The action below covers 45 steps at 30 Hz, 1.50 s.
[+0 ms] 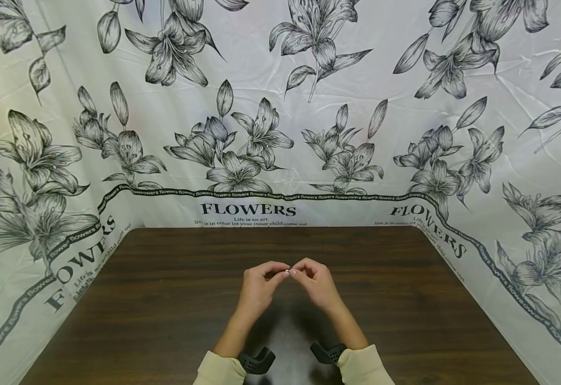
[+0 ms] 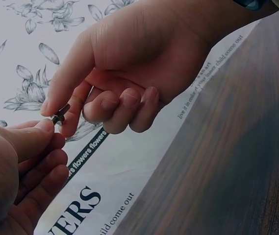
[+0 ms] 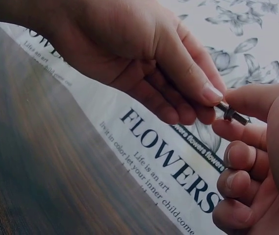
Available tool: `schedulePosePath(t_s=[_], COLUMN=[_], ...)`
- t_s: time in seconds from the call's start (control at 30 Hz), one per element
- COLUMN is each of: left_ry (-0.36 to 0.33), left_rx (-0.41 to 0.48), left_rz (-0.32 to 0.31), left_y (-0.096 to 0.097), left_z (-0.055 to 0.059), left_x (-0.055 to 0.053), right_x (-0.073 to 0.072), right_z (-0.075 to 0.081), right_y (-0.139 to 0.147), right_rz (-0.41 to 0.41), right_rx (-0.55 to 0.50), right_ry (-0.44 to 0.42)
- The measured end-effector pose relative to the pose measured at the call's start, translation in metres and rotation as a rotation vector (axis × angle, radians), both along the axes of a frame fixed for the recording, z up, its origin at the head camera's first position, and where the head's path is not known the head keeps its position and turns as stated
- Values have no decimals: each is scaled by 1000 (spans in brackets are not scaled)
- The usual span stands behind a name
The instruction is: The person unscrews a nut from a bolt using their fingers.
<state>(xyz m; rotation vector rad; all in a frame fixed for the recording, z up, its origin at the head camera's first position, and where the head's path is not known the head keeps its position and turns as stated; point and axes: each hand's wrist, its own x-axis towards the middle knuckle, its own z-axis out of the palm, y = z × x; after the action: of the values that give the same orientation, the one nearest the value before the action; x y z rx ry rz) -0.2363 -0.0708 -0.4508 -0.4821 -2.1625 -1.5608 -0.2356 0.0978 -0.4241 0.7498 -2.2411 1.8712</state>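
Observation:
A small metal bolt with a nut partway along its shaft is held up between both hands above the table. My left hand pinches one end of the bolt between thumb and index finger. From the other side, the thumb and index finger of my right hand pinch around the nut, while its other fingers curl in toward the palm. Past the nut, a bare stretch of threaded shaft shows in both wrist views. The bolt end under the left fingertips is hidden.
A dark wood-grain table spreads beneath the hands. White cloth printed with black flowers and lettering hangs behind it and along both sides. Each wrist wears a black device by its pale sleeve.

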Motion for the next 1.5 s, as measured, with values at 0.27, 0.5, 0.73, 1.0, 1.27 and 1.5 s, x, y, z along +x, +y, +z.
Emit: schedulePosePath(t_s=[0.27,0.5,0.73,1.0,1.27,1.5], left_ry=[-7,-28,-24,-12,-5,-10], left_rx=[3,2,-9,-27,-55,-76], left_rz=[-1,-8,11,19,2,-12], left_y=[-1,-3,-5,-7,-7,-7], left_z=[3,3,6,2,3,4], left_x=[1,0,1,-1,1,1], right_x=[-3,-3,-2,-1,2,2], right_z=[-3,-3,-1,0,4,4], right_y=[1,2,2,3,0,0], right_rz=[16,22,7,-17,-103,-122], right_rx=[-38,-39,-13,25,55,104], right_ry=[37,87,97,53,-27,-52])
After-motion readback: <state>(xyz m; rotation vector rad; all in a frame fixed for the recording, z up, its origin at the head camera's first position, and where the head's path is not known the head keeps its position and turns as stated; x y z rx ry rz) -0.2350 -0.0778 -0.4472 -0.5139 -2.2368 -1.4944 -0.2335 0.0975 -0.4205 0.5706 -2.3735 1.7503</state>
